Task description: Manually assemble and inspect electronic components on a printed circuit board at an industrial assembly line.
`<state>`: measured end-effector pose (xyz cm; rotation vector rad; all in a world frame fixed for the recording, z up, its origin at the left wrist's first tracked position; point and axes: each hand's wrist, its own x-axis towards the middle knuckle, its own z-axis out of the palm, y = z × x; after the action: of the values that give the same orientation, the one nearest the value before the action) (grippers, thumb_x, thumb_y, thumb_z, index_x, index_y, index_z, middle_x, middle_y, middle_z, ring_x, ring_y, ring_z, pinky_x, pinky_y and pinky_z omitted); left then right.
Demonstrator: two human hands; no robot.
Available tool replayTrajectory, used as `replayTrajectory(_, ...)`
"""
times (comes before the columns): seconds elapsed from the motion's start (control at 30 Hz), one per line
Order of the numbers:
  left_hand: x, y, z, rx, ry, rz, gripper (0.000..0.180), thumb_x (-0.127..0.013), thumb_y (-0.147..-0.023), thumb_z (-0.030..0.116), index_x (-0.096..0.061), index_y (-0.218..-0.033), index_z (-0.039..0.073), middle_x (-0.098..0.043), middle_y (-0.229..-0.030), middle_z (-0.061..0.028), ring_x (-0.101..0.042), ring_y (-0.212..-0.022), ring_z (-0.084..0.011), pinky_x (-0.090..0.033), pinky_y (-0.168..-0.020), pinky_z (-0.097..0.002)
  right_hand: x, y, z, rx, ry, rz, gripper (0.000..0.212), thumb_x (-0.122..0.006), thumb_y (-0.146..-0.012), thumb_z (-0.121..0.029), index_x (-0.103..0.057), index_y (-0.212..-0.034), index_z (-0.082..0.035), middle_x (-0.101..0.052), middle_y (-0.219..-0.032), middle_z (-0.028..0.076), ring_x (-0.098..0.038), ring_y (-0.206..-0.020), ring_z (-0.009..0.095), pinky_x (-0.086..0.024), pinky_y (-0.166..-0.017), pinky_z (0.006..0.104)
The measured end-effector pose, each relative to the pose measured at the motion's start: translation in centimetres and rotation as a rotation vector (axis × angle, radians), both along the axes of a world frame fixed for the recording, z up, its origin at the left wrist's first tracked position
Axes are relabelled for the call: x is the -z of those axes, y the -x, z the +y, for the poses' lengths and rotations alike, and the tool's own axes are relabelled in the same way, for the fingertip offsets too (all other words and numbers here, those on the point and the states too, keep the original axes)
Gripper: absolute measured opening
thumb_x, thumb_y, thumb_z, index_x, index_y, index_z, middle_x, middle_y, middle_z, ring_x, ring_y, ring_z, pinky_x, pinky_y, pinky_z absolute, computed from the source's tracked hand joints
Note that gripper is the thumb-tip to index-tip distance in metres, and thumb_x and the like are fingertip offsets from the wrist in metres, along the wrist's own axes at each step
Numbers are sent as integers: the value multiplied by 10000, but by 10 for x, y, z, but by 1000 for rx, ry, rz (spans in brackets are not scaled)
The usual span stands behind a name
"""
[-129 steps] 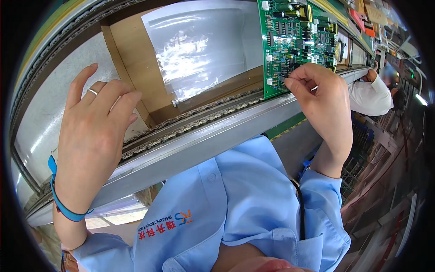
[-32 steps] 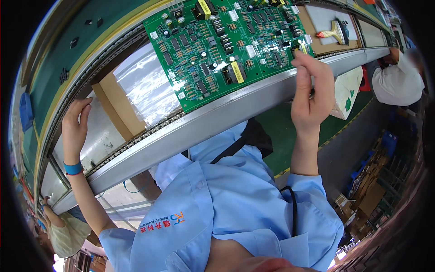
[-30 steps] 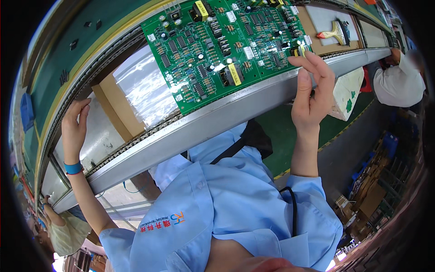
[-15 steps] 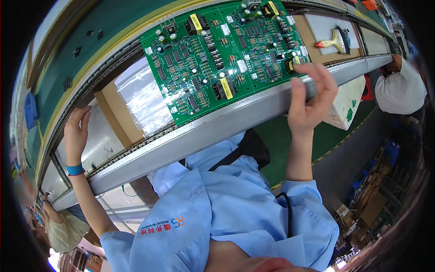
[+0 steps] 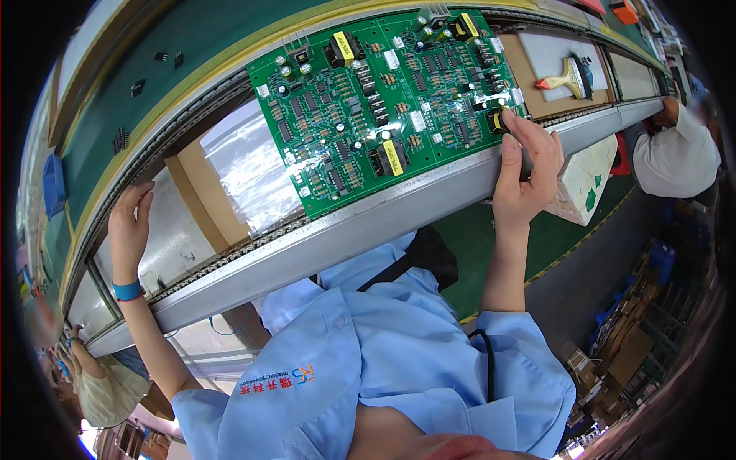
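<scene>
A large green circuit board [image 5: 360, 165], populated with capacitors, chips and black-and-yellow transformers, lies across the two chain rails of the conveyor. At its near right corner, my right hand [image 5: 527, 165] is open with curved fingers. Its index fingertip meets the transformer [image 5: 497, 121] there, and the thumb rests by the board's near edge with a gap between the two. Well left of the board, my left hand [image 5: 130, 221] hangs over the conveyor, open and empty, fingers slightly bent near the far rail.
Under the board's left end lie clear plastic film [image 5: 249, 172] and cardboard [image 5: 201, 192]. A paintbrush [image 5: 569, 80] sits on a white pad at the right. Small black components [image 5: 138, 87] and a blue bin [image 5: 54, 185] are on the green bench beyond. Other people work at both sides.
The board has shifted slightly to the right along the rails. My right hand has come in against its near right corner, fingers drawing closer together. My left hand has hardly moved.
</scene>
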<state>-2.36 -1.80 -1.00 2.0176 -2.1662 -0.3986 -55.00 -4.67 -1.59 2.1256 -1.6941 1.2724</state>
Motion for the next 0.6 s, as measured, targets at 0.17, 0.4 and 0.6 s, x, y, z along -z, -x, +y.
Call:
replayTrajectory(0.17,-2,5,1,-26,-23,27,148,-598,-928,94,-657,-1039,18,-645,-965,-161,-627,-887,-350,-491,-778,-374,2,2,-1,-18,35,21,161,-610,-898,-72,-670,-1048,-59,-740,-1004,10,-632,-1006,215,-325,-1054,429)
replayTrajectory(0.4,-6,13,1,-29,-1,-9,150,-604,-915,107,-667,-1030,34,-648,-951,-144,-626,-856,-351,-495,-751,-390,4,1,4,15,-9,45,172,-584,-932,-96,-669,-1078,-63,-732,-1053,0,-619,-1049,204,-267,-1090,438)
replayTrajectory(0.6,-8,11,2,-20,6,-13,155,-605,-915,116,-671,-1033,38,-656,-968,-142,-629,-862,-346,-499,-756,-389,10,-5,0,-83,-11,-225,192,-567,-933,-2,-644,-1109,15,-713,-1045,74,-590,-1063,229,-455,-942,342)
